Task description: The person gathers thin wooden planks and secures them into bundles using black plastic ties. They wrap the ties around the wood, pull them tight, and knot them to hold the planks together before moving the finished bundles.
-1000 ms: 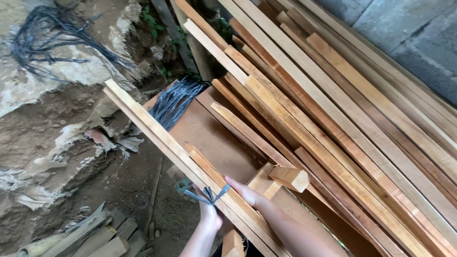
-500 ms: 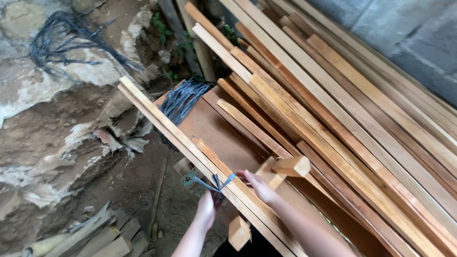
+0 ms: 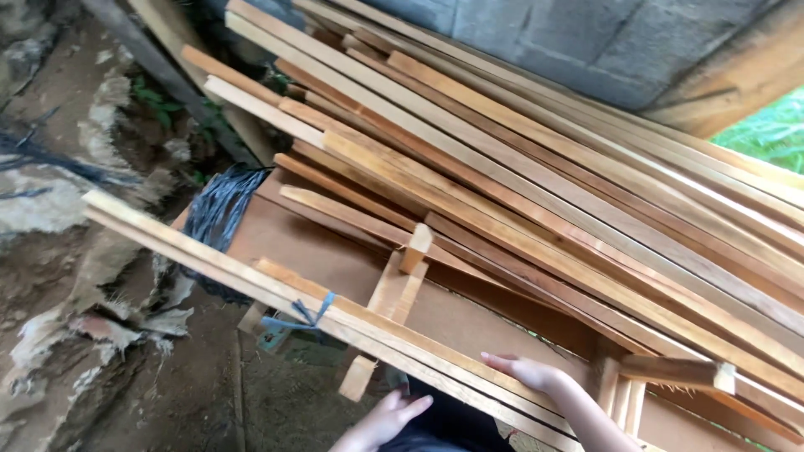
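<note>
1. Head view: my right hand (image 3: 528, 371) lies flat, fingers open, on the bundle of wooden slats (image 3: 251, 272), gripping nothing.
2. My left hand (image 3: 387, 418) hangs open just below the bundle.
3. A blue tie (image 3: 303, 316) binds the bundle, which leans against stacked planks (image 3: 536, 167).
</note>
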